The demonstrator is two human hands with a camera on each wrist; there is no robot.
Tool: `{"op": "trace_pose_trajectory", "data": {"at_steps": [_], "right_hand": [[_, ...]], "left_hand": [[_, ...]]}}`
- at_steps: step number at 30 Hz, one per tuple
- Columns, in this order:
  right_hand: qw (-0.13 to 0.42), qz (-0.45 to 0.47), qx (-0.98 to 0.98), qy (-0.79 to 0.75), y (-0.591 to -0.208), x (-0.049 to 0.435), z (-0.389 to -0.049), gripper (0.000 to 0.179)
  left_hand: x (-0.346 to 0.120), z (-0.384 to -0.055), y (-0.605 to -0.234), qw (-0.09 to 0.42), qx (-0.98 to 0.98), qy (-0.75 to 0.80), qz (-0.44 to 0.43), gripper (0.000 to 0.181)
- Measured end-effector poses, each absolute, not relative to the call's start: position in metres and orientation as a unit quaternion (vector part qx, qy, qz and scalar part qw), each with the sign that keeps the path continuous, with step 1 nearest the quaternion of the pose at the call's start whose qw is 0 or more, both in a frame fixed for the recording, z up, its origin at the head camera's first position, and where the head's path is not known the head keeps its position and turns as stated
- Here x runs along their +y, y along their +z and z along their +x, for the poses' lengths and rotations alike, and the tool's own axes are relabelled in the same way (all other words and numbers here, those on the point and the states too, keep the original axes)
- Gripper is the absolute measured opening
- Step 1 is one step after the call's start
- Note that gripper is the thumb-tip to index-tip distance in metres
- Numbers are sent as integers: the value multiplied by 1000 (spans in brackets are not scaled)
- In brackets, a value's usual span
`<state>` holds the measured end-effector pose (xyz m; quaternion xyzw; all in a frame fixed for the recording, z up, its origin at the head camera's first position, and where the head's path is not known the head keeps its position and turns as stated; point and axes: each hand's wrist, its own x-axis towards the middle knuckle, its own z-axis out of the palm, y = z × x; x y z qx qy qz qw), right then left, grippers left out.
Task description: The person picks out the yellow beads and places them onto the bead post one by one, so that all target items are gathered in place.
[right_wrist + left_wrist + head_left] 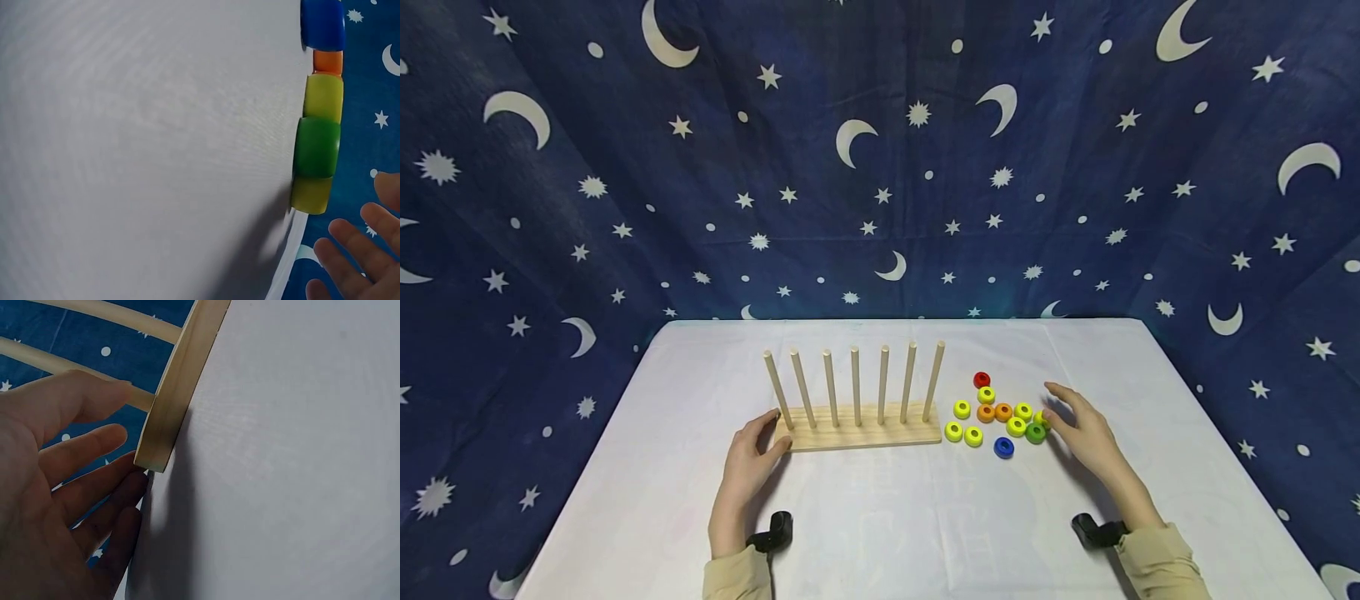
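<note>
A pale wooden stand (865, 439) with several upright pegs rests on the table. My left hand (745, 467) is at its left end, thumb toward the front and fingers around the corner; in the left wrist view the fingers are loosely spread and a fingertip meets or nearly meets the base (169, 406). Right of the stand lie small beads with holes: a red bead (982, 380), a blue bead (1003, 448), a green bead (1035, 433), orange beads (986, 413) and several yellow beads (953, 431). Beside the rightmost yellow bead, my right hand (1086, 437) hovers with relaxed fingers, holding nothing.
A white cloth (880, 525) covers the table. Behind it hangs a dark blue curtain (820, 167) with moons and stars. Each wrist wears a black camera, one on the left (772, 533) and one on the right (1097, 532).
</note>
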<state>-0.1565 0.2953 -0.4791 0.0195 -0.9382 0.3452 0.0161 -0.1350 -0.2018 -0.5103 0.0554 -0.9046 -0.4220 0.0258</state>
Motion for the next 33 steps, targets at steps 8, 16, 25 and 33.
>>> {"op": "trace_pose_trajectory", "data": {"at_steps": [8, 16, 25, 33], "right_hand": [[-8, 6, -938, 347, -485, 298, -159, 53], [-17, 2, -938, 346, -488, 299, -160, 51], [-43, -1, -943, 330, -491, 297, -159, 51], [-41, 17, -948, 314, -493, 298, -161, 51]], "left_hand": [[-203, -135, -512, 15, -907, -418, 43, 55], [-202, -135, -513, 5, -906, -420, 52, 56], [-202, -135, -514, 4, -906, -420, 55, 56], [-202, -135, -515, 9, -905, -422, 50, 56]]}}
